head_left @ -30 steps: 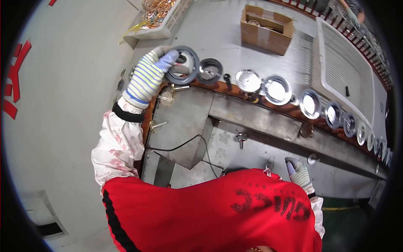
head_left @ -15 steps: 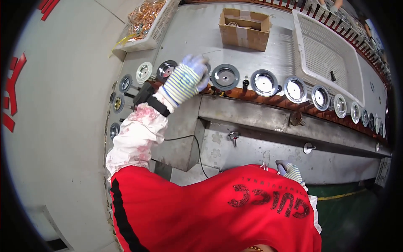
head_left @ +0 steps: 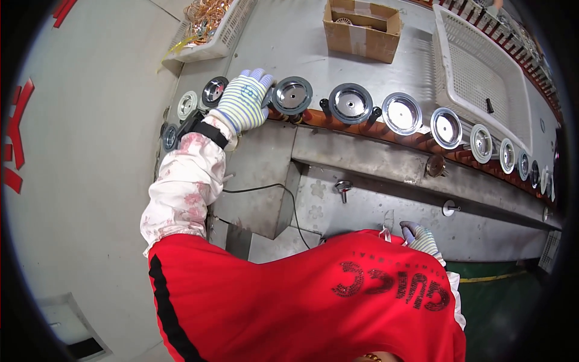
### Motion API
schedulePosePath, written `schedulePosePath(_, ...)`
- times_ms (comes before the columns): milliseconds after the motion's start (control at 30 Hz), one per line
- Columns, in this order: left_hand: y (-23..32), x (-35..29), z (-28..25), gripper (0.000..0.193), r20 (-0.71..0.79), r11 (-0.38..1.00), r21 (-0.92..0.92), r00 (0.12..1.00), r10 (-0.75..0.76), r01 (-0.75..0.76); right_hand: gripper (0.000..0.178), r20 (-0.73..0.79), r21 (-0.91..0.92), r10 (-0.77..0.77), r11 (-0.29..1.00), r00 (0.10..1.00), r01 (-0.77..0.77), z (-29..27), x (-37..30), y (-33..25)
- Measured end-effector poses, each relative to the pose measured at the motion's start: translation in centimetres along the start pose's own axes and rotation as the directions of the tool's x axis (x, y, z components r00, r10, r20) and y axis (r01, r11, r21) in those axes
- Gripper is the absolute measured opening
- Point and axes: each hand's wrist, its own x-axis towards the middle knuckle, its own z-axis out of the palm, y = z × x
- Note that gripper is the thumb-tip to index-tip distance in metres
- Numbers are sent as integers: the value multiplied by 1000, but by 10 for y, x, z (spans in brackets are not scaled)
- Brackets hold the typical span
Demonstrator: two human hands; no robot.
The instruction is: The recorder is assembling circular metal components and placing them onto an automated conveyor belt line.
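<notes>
Along the metal counter (head_left: 283,39), a grey-rimmed disc (head_left: 292,95) sits just right of the nearer, left hand (head_left: 244,100). Whether its grip holds anything is unclear.

Dark, studded block capitals (head_left: 392,283) run across the chest of a red top (head_left: 271,301), right of centre in the lower half of the frame; a line of smaller dark letters (head_left: 405,263) sits just above them. Bold red characters (head_left: 18,136) stand on the pale surface (head_left: 96,181) at the left edge, with another red piece (head_left: 64,11) at the upper left. A small blue mark (head_left: 248,92) on the left striped glove (head_left: 238,110) is too small to read.
</notes>
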Motion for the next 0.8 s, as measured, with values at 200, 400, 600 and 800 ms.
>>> schedulePosePath(200,-22,-7,2,48,13,978,76,980,-198,196,28,-16,55,8,998,1000,-7,8,15,13)
schedulePosePath(400,-59,-23,16,34,-159,967,-103,956,-246,232,26,-62,-4,-165,986,984,166,16,20,14)
schedulePosePath(600,-84,-47,-1,39,-196,993,10,974,-115,119,27,-33,0,55,998,998,-55,9,-3,20)
schedulePosePath(800,-121,-54,12,38,-240,994,-13,965,-109,109,26,5,-12,106,994,994,-106,24,18,38)
